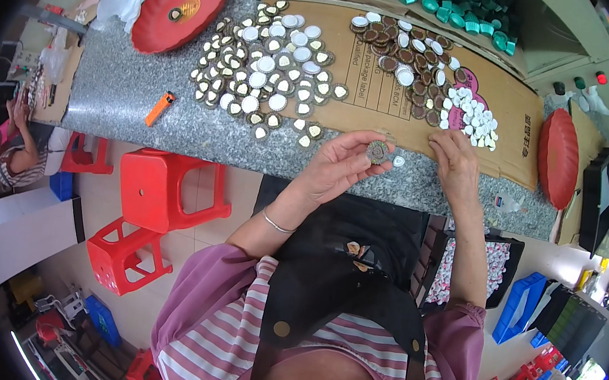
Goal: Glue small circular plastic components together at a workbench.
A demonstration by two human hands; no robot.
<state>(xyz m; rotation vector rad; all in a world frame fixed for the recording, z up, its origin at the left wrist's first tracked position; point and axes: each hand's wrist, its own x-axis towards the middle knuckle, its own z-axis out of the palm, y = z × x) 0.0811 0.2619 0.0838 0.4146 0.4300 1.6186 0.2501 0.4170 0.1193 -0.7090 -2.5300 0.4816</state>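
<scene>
My left hand (340, 165) is closed on a round grey cap (377, 151) with a crimped rim, held up between thumb and fingers over the front of the counter. My right hand (457, 163) rests at the near edge of the cardboard sheet (333, 42), fingers pressed together; whatever they pinch is hidden. Beyond it lies a pile of small white pieces (476, 120), with brown caps (409, 56) farther back. Many caps with cream patches (285, 85) spread left of centre, some white discs (278, 102) among them. One small white piece (399, 162) sits beside my left fingertips.
An orange cutter-like tool (159, 108) lies on the grey stone counter (116, 91). Red scalloped trays (147, 32) (558, 159) stand at left and right. Green cups (447, 6) fill a shelf behind. Red stools (147, 189) stand at lower left; another person (21, 152) sits at far left.
</scene>
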